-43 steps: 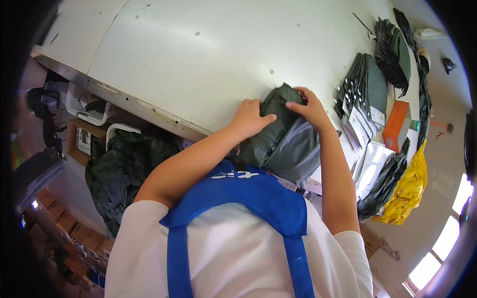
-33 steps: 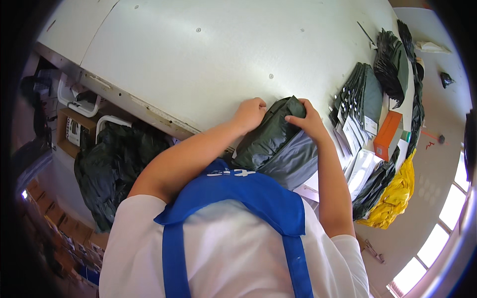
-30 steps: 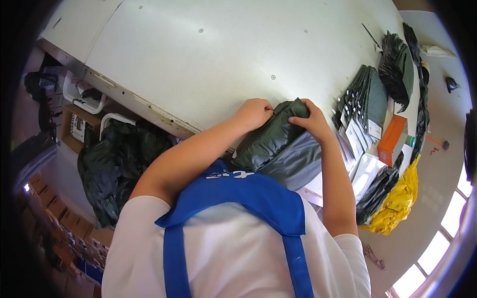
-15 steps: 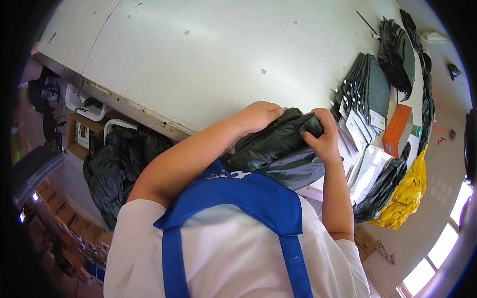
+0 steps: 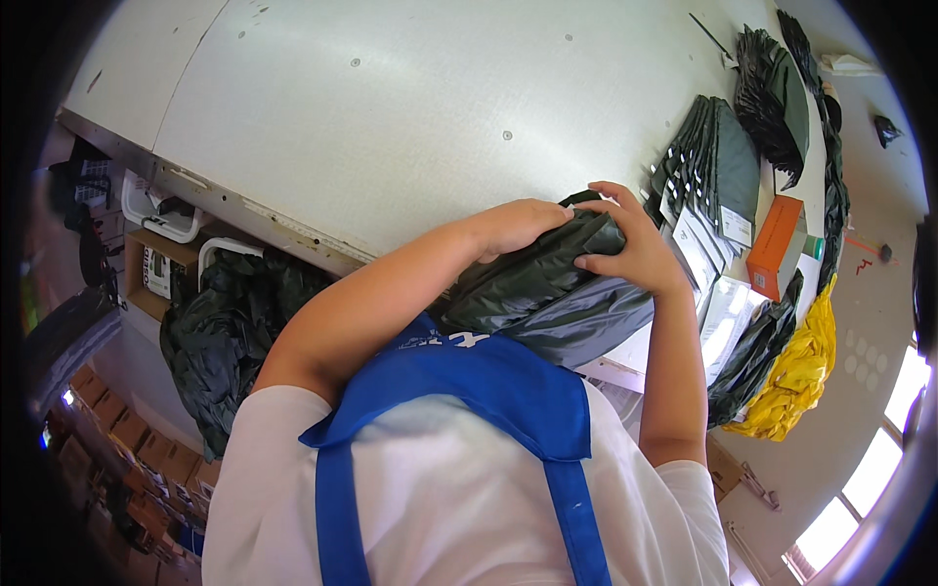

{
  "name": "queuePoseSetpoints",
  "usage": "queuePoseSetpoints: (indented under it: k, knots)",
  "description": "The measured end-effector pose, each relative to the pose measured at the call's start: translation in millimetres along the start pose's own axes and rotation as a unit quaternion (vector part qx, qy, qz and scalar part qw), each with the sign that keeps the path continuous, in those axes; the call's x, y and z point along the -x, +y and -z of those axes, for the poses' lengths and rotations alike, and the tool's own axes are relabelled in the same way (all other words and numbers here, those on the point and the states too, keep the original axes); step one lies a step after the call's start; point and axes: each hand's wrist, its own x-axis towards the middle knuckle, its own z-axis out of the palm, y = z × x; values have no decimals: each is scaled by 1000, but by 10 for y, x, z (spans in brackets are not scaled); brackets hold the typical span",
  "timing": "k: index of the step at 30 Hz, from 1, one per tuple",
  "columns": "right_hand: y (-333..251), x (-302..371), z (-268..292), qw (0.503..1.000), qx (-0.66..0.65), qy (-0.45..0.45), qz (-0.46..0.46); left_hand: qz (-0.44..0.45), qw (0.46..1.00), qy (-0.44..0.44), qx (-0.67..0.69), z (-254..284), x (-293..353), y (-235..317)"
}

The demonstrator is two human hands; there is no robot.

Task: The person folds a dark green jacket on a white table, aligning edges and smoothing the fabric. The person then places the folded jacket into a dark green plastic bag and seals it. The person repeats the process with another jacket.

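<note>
A bundle of dark, shiny, thin fabric [image 5: 547, 278], greenish black and creased into layers, lies against my blue apron at the table's near edge. My left hand [image 5: 523, 227] is closed at the bundle's top edge, its fingertips partly hidden in the folds. From the right, my right hand [image 5: 635, 239] grips the same fabric, thumb on the near side and fingers over the top. The far side of the bundle and what lies inside its folds are hidden.
On the table [image 5: 391, 127], right, lie a fanned stack of dark folded pieces [image 5: 708, 161] with white tags, another dark bundle [image 5: 772, 103], an orange box [image 5: 777, 247] and yellow fabric [image 5: 796, 371]. Below the left edge are a dark heap [image 5: 230, 332] and a cardboard box [image 5: 147, 273].
My right hand has shifted its hold, its fingers lifting and spreading more over the fabric's top while the thumb moved left. My left hand has slid slightly right along the top edge.
</note>
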Motion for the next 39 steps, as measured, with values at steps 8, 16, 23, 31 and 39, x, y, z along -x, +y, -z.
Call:
queuePoseSetpoints:
  k: [8,16,23,31,39]
  knots:
    - [65,6,-78,993,-114,-3,-10,62,960,-101,-253,334,-288,-82]
    - [178,73,-79,992,-124,11,-36,-24,678,-36,-734,83,-339,86]
    - [339,89,59,974,-219,-50,-8,-126,884,160,-420,200,-148,-303]
    - [294,47,-55,997,-68,32,-8,-197,827,276,-448,53,-100,-220]
    - [48,14,-349,972,216,88,-9,-310,702,318,-557,122,-217,-163]
